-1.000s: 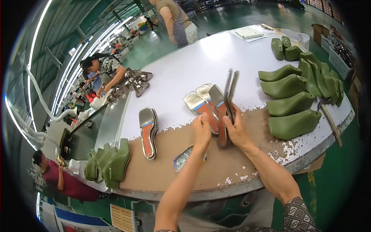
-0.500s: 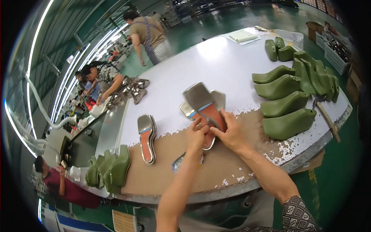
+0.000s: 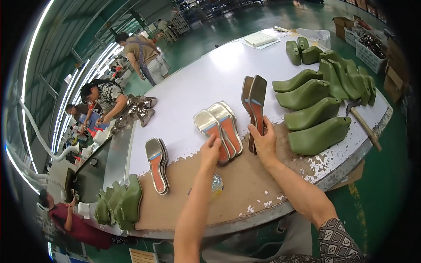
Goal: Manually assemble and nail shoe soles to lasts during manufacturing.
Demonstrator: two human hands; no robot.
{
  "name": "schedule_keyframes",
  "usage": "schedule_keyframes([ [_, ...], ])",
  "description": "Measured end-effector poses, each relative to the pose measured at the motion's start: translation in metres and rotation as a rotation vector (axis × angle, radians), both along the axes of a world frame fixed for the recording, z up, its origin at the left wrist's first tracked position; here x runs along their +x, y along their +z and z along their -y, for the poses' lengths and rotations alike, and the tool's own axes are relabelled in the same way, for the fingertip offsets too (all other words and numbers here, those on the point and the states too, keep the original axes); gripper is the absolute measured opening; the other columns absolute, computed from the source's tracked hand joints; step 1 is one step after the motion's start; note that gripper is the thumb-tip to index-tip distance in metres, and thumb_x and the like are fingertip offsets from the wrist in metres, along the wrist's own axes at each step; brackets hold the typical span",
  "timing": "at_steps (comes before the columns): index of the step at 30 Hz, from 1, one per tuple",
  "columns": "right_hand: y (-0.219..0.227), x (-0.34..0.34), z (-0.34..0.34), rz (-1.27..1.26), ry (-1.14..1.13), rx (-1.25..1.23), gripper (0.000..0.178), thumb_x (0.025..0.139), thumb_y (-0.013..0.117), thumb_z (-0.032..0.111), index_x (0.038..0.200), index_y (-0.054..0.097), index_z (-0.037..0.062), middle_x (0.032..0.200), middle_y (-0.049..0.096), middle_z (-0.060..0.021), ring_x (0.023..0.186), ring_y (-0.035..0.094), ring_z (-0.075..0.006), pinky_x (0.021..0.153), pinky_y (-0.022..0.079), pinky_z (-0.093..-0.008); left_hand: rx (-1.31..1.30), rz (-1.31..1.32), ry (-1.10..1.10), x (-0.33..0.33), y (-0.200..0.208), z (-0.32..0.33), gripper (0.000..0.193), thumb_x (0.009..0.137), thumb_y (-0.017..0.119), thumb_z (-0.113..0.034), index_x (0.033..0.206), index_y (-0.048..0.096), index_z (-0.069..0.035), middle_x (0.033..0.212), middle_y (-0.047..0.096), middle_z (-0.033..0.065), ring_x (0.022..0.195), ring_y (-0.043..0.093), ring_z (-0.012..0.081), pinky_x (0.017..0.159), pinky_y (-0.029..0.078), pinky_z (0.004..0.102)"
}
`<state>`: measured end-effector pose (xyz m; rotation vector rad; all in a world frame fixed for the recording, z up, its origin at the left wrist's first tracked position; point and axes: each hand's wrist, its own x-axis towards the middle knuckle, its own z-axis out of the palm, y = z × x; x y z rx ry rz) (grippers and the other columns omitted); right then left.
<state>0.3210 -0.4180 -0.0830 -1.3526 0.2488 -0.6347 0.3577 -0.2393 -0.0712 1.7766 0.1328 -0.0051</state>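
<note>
My right hand (image 3: 265,143) is closed around a pair of shoe insoles (image 3: 256,97), with shiny metallic foreparts, a blue stripe and red-orange rear ends, held upright above the table. My left hand (image 3: 210,151) pinches the edge of another insole (image 3: 213,127), which overlaps a small pile of similar insoles (image 3: 230,125) in front of me. Further left lies a neat stack of matching insoles (image 3: 156,164). Beside my left forearm, partly hidden, is a small crinkled clear packet (image 3: 216,183).
Several green shoe lasts (image 3: 318,136) stand on the table's right side, near a hammer (image 3: 366,127). More green lasts (image 3: 130,199) sit at the front left. Papers (image 3: 261,39) lie at the far edge. Co-workers (image 3: 115,98) work along the left.
The insoles held together before are now apart: my right hand has moved right with a pair, while my left is at the others lower on the left. The view has shifted slightly.
</note>
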Motion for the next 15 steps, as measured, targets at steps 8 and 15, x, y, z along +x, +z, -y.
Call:
schedule_keyframes([
  [8,0.010,-0.014,-0.011,0.237,0.277,-0.457,0.067,0.089,0.064,0.038,0.132,0.042,-0.0085,0.133,0.044,-0.0252,0.125,0.043,-0.0381,0.104,0.035,-0.0416,-0.366,-0.218,-0.092,-0.017,0.010,0.013,0.057,0.094,0.052,-0.037,0.142,0.036,-0.011,0.124,0.058,0.0098,0.106,0.057,0.0215,0.092,0.044,0.0369],
  [15,-0.002,-0.011,0.008,-0.161,-0.139,-0.846,0.073,0.078,0.072,0.035,0.132,0.044,-0.0035,0.140,0.036,-0.0277,0.130,0.036,-0.0411,0.106,0.032,-0.0451,-0.538,-0.260,0.090,-0.018,0.009,0.043,0.051,0.098,0.039,-0.048,0.125,0.047,-0.005,0.119,0.056,0.0111,0.107,0.056,0.0233,0.094,0.045,0.0399],
])
